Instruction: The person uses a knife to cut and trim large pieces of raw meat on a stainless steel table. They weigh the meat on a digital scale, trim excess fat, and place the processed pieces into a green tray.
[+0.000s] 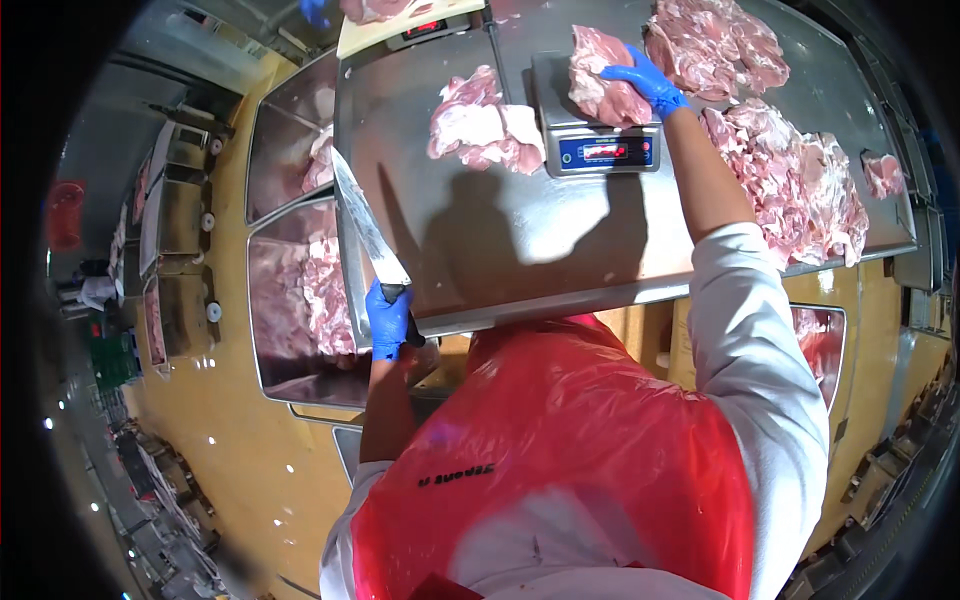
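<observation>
My left hand (388, 322), in a blue glove, grips the black handle of a long knife (365, 215) at the steel table's left front corner, blade pointing up and away. My right hand (650, 85), also gloved blue, is wrapped round a piece of raw pink meat (600, 75) on a small steel scale (555, 140) with a lit red display. Left of the scale lies another pale piece of meat (470, 125) on the table (520, 250). Large piles of meat sit right of the scale (790, 190) and behind my right hand (710, 40).
Steel bins of meat stand left of the table (260, 290) and below its right (835, 355). A second scale (425, 32) sits at the back by a pale board (370, 35). Further steel carts (180, 300) and a red basket (65, 215) are at far left, over a yellow floor (200, 430).
</observation>
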### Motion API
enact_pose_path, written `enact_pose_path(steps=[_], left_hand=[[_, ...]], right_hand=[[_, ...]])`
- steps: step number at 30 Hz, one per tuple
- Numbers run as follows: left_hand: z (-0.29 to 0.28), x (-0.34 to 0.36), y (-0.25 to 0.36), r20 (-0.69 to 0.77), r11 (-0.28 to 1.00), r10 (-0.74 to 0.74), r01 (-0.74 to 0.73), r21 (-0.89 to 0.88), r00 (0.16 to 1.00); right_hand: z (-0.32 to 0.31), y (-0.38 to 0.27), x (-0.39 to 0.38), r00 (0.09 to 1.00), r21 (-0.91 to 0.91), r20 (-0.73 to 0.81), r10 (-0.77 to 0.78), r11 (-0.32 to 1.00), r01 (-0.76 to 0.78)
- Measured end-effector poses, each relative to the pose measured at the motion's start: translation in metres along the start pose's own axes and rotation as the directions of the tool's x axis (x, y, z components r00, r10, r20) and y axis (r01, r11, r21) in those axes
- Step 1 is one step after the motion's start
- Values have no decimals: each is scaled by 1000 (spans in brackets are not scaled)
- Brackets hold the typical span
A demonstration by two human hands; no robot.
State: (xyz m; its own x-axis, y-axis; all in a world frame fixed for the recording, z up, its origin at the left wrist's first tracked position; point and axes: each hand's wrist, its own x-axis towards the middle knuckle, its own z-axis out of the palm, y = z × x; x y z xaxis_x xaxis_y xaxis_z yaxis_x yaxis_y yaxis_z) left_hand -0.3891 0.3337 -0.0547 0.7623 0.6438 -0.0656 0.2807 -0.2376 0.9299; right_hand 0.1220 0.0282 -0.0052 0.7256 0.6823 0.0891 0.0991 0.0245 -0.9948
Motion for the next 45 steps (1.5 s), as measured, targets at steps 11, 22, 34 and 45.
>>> enact_pose_path(steps=[11,22,34,45], left_hand=[[14,-10,4,25,999,-18,19,-38,1000],[49,54,57,185,999,-27,31,-23,982],[159,29,135,106,999,18,-15,-31,994],[212,-18,160,-16,993,-61,62,95,998]], right_hand=[[-40,11,10,997,-630,-17,75,773,-69],[-101,-44,-106,927,-346,-370,-62,935,-76],[-143,-2,-94,975,-203,-174,-140,974,103],[-112,-16,-30,961,-313,117,-249,909,274]])
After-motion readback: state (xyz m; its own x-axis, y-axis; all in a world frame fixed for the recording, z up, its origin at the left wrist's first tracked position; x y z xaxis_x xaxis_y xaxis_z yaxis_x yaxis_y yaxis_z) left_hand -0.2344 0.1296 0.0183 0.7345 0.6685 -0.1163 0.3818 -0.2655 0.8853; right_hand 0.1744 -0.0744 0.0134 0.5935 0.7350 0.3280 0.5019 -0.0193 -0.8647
